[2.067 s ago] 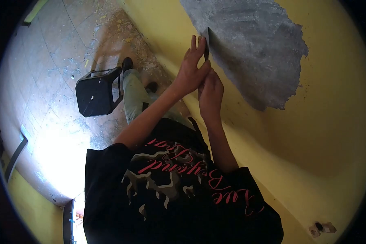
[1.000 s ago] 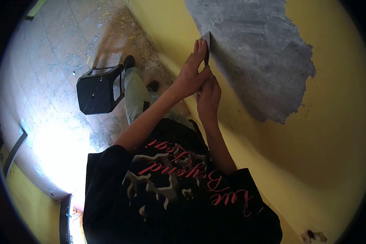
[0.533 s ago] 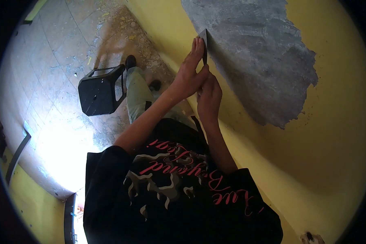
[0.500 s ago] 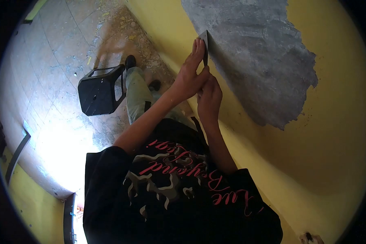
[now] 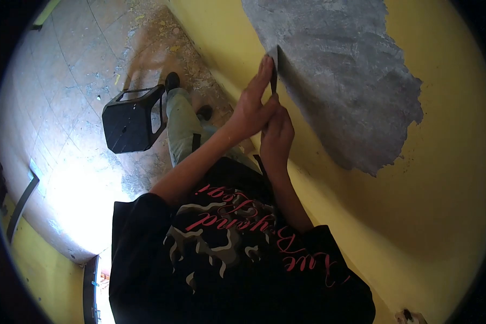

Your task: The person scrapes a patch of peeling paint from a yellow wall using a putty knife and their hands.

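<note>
A putty knife [image 5: 274,63] with a flat metal blade rests against the wall, its blade at the left edge of a bare grey patch [image 5: 345,81]. Around its handle, my right hand [image 5: 278,132] is closed; the handle itself is mostly hidden. My left hand [image 5: 252,108] overlaps the right one at the handle, and its fingers reach along the blade and press on it. Yellow paint [image 5: 221,43] borders the grey patch, with a ragged edge on the right and lower sides.
A black plastic stool [image 5: 128,125] stands on the tiled floor [image 5: 59,81] beside my legs. Paint flakes and debris [image 5: 186,59] lie along the foot of the wall. Bright light falls on the floor at the lower left, near a doorway [image 5: 94,291].
Both hands and the putty knife have shifted slightly down in the view. The wall patch has shifted a little too, so part of this is head movement. The grip looks the same.
</note>
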### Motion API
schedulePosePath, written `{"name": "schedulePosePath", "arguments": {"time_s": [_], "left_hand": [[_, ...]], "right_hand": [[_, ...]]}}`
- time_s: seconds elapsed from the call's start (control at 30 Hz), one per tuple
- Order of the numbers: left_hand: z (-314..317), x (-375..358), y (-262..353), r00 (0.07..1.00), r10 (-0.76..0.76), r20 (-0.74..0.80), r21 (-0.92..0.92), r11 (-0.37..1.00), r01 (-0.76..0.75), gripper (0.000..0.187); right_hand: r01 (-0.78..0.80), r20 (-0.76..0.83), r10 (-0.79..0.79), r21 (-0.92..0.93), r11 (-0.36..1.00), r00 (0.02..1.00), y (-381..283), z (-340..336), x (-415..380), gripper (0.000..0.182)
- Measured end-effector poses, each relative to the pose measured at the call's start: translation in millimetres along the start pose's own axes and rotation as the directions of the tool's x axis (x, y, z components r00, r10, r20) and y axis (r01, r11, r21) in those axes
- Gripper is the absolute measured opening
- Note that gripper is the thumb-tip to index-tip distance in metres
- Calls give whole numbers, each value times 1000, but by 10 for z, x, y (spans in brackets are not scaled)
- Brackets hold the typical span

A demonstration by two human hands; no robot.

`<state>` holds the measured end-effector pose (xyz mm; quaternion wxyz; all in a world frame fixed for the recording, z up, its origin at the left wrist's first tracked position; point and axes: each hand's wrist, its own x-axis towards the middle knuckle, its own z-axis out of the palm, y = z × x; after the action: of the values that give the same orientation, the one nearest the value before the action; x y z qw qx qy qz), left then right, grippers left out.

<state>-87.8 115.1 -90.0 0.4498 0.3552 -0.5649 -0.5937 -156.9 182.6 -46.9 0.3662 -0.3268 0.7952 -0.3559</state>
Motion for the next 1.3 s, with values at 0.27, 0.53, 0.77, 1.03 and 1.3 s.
{"name": "schedulePosePath", "arguments": {"time_s": [0.27,0.53,0.77,1.03,1.3], "left_hand": [[-59,5,-62,999,28,28,-13,1000,-27,77],[-11,14,-124,996,85,29,29,996,-86,78],[60,4,-179,995,94,-18,55,994,-93,76],[78,92,-241,987,143,-79,49,989,-139,72],[7,8,-170,999,27,-31,-61,998,-29,69]], "right_hand": [[55,-17,-54,82,995,998,92,63,-36,32],[56,-44,-53,83,995,998,234,57,38,32],[-55,-5,58,265,963,998,138,41,46,33],[-31,-16,35,200,979,999,171,48,92,36],[107,-29,-105,84,991,994,325,123,136,38]]}}
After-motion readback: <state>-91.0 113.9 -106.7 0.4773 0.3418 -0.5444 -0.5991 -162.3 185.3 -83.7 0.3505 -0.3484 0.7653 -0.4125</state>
